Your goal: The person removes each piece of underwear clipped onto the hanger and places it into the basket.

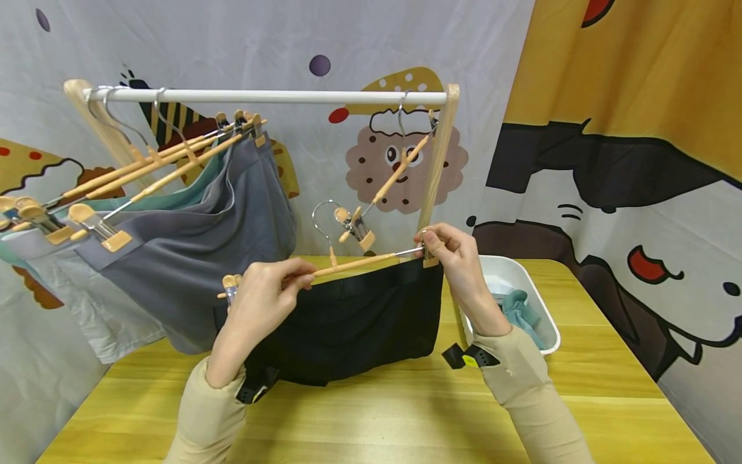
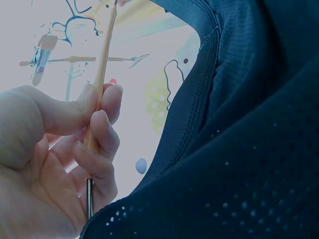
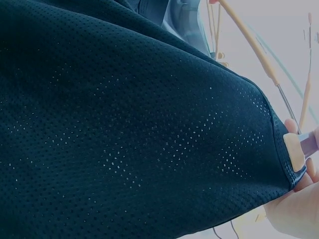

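Observation:
My left hand point(image 1: 263, 296) grips the wooden bar of a clip hanger point(image 1: 362, 263), thumb on one side and fingers curled round the other. At its right end my right hand point(image 1: 460, 261) pinches the clip point(image 1: 430, 260). Black underpants point(image 1: 359, 322) of perforated fabric hang below the bar by their waistband. In the right wrist view the clip's wooden pad point(image 3: 294, 152) lies over the waistband's corner. The left-end clip point(image 1: 230, 283) is partly hidden behind my left hand. The hanger's metal hook point(image 1: 317, 219) points up.
A white rail point(image 1: 261, 96) on wooden posts stands behind. Grey underpants point(image 1: 255, 187) and other garments hang on its left on clip hangers. A bare clip hanger point(image 1: 400, 171) hangs near the right post. A white basket point(image 1: 547, 328) holding teal cloth point(image 1: 522, 312) stands right on the wooden table point(image 1: 359, 425).

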`<state>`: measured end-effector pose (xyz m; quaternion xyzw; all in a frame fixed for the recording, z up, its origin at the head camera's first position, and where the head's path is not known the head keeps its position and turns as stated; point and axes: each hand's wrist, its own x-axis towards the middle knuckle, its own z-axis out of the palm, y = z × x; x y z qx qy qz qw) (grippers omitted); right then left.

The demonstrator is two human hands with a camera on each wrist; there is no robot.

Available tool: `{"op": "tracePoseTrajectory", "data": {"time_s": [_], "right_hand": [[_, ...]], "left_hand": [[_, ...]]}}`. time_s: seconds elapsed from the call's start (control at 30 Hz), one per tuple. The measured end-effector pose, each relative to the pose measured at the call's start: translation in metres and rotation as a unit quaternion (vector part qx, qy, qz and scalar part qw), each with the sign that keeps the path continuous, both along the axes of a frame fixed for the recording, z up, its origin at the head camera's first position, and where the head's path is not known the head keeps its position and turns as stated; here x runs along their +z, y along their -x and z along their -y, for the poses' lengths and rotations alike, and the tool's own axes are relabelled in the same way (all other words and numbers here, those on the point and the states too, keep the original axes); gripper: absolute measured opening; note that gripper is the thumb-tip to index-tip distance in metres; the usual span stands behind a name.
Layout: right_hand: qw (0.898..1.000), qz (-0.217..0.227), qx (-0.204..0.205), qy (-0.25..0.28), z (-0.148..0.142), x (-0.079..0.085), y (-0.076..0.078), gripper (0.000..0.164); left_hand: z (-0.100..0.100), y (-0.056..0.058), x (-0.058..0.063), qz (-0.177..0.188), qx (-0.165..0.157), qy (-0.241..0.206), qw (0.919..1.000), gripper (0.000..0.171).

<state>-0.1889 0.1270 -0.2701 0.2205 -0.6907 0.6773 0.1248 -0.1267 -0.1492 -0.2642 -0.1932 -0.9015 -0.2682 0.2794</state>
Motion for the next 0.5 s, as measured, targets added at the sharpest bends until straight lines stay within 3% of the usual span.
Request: {"op": "tracePoseTrajectory", "data": {"time_s": [0.5], "right_hand": [[1.0,-0.005,-0.021,-0.009,0.0012,0.0,0.0001,0.025]], "left_hand": [[-0.0005,-0.0005,0.0009,0.002,0.0,-0.003,1.0,0.015]]}}
